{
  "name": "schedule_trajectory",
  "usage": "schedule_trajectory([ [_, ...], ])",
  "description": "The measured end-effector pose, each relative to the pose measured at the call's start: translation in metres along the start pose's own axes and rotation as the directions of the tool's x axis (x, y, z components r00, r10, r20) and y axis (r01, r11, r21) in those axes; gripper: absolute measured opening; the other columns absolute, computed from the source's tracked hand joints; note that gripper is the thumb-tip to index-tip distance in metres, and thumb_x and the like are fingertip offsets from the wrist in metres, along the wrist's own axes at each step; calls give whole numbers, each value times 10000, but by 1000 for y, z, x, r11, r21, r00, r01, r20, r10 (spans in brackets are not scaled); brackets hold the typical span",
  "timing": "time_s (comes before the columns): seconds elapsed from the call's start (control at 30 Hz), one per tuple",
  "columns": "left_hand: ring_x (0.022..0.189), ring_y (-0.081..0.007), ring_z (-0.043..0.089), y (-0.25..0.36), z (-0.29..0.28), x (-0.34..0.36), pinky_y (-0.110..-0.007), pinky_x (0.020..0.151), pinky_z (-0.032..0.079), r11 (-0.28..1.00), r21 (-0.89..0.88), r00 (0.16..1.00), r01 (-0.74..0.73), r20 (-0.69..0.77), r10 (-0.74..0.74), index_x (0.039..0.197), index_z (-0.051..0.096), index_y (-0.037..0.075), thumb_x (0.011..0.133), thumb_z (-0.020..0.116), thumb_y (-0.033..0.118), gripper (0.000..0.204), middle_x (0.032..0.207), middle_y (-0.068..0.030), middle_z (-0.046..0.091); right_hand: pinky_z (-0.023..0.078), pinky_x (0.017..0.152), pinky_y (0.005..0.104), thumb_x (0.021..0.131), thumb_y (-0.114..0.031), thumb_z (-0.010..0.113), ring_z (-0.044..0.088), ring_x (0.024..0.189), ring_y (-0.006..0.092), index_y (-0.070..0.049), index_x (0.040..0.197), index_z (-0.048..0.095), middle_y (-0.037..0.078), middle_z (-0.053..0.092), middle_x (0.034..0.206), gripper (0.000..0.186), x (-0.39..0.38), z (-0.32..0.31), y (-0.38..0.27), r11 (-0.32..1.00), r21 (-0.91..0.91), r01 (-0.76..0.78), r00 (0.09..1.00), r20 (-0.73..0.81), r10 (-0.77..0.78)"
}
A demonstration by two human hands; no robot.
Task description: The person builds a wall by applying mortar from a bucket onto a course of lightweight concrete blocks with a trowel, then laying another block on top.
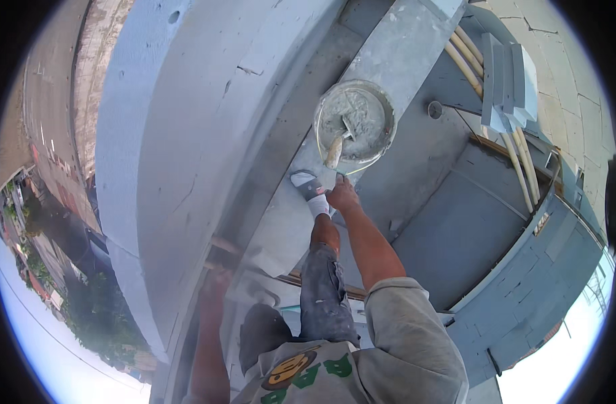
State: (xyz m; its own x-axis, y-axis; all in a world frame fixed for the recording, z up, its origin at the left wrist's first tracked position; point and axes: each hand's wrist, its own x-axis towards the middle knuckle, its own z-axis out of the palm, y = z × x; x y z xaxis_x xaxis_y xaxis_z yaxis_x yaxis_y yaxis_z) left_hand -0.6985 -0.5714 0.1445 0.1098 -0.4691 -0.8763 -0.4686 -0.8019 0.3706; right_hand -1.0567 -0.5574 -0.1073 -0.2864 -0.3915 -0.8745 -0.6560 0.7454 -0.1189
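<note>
My right hand (341, 194) is closed on the thin wire handle (367, 167) of a round bucket (388, 121) of grey wet mix, which stands on a long grey ledge (405, 34). A trowel (334, 149) with a pale handle rests in the mix. My left hand (217, 269) is low beside the blue-grey wall, smeared by motion; whether it holds anything cannot be made out. My foot (308, 187), in a white sock and slide sandal, is on the ledge just below the bucket.
A curved blue-grey wall (193, 108) runs along the left, with a street and trees (99, 303) far below beyond it. At the right are pale pipes (466, 60), stacked grey blocks (506, 84), a small container (434, 110), a recessed grey floor (449, 229) and a tiled surface (570, 81).
</note>
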Motion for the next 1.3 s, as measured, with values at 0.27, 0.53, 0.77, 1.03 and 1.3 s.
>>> schedule_trajectory([
  [0.27,988,-139,597,-34,-6,44,-285,862,431,965,202,986,165,-16,-165,1273,523,26,921,573,409,523,1097,-67,634,423,984,420,865,-306,566,491,1205,355,-2,1274,462,217,503,1294,520,-21,-34,-8,987,-77,142,990,28,-140],
  [0.53,1010,-174,598,-25,58,58,-323,867,431,959,200,955,200,178,-236,1259,548,85,934,557,371,433,1103,-67,634,486,886,413,857,-412,565,588,1091,337,6,1135,547,208,597,1164,502,67,-75,-29,966,222,-130,974,-154,166],
  [0.77,1005,-175,598,-24,43,57,-315,848,436,961,206,971,187,108,-212,1270,532,49,935,551,363,460,1100,-73,631,460,942,387,757,-335,587,585,1120,317,2,1072,651,211,611,1178,465,110,-80,-35,978,115,-176,978,128,161],
  [1.03,979,-178,608,-12,52,73,-312,845,442,947,188,952,261,110,-284,1271,531,40,937,546,360,463,1099,-85,637,481,916,402,788,-257,546,621,1047,315,3,1109,607,155,640,1139,417,48,-208,15,958,-284,39,999,46,-28],
  [1.3,1027,-197,610,13,85,74,-340,913,444,980,42,959,196,200,-200,1270,531,34,928,563,391,496,1106,-98,639,571,677,304,840,-123,548,672,897,242,153,1166,425,234,611,1012,445,73,-98,12,876,-482,-2,982,-166,-89],
])
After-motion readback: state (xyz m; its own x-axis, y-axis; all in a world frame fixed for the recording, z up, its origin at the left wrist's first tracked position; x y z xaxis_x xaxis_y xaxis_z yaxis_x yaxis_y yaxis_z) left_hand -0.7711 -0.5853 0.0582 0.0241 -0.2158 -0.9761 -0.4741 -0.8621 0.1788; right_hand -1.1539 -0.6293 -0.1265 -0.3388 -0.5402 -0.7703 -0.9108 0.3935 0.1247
